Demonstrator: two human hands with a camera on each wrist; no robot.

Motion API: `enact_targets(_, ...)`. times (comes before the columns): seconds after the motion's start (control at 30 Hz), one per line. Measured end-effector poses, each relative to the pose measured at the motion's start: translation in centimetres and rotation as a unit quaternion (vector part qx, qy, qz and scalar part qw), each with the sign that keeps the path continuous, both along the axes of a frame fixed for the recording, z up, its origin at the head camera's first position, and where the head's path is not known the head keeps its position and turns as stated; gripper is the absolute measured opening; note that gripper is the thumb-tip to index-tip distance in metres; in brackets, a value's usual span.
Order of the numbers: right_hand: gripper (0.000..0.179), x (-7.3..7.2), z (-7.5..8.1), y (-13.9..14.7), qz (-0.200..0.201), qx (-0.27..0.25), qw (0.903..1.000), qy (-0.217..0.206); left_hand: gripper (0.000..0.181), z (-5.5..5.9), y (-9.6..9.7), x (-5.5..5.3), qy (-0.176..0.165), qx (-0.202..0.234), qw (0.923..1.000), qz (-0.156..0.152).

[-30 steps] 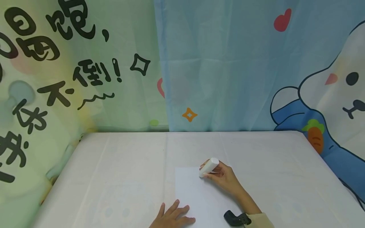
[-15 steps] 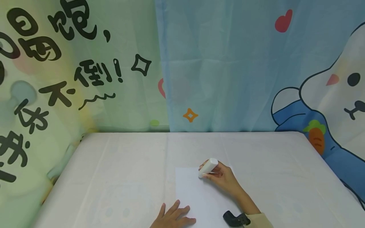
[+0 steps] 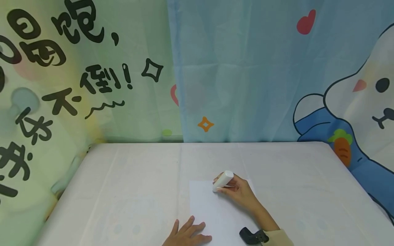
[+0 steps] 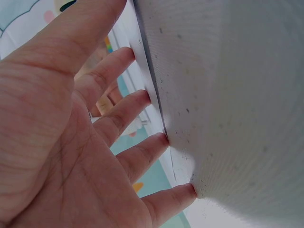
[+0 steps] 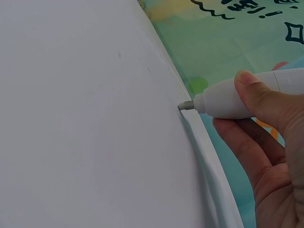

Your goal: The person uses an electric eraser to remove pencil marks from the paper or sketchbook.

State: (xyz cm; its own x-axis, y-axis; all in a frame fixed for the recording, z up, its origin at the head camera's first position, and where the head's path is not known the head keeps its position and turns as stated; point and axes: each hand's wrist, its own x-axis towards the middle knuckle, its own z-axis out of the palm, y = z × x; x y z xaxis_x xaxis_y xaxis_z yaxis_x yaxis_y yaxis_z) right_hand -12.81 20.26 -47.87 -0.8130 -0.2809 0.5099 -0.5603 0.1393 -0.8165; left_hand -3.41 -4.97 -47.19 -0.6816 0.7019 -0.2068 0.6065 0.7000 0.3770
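Note:
A sheet of white paper (image 3: 201, 200) lies on the table before me. My right hand (image 3: 243, 194) holds a thick white electric eraser (image 3: 223, 179), tilted, over the paper's far part. In the right wrist view thumb and fingers pinch its body, and its short grey tip (image 5: 186, 105) meets the white surface. Near the paper's left edge my left hand (image 3: 189, 234) rests with fingers spread. Its fingertips touch the white surface in the left wrist view, where small dark specks (image 4: 187, 110) dot the sheet.
The table (image 3: 138, 171) wears a white cloth with faint creases. Behind it hang a green curtain (image 3: 138, 123) with black lettering and a blue curtain (image 3: 246, 85) with cartoon prints. A black wrist camera (image 3: 253, 236) sits at my right cuff.
My right hand and the electric eraser have shifted slightly to the left over the paper. The left hand stays in nearly the same place.

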Motion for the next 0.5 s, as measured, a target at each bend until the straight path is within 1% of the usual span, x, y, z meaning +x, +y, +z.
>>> enact_targets(0.23,0.039,0.02,-0.01,-0.06,0.003,-0.001,1.0000,-0.007,0.049,0.02,0.02,0.03,-0.005,-0.002,1.0000,0.001)
enact_targets(0.5,0.039,-0.01,-0.01,-0.09,0.000,-0.003,0.9999,-0.010,0.049,0.21,0.01,0.12,-0.001,0.000,1.0000,0.003)
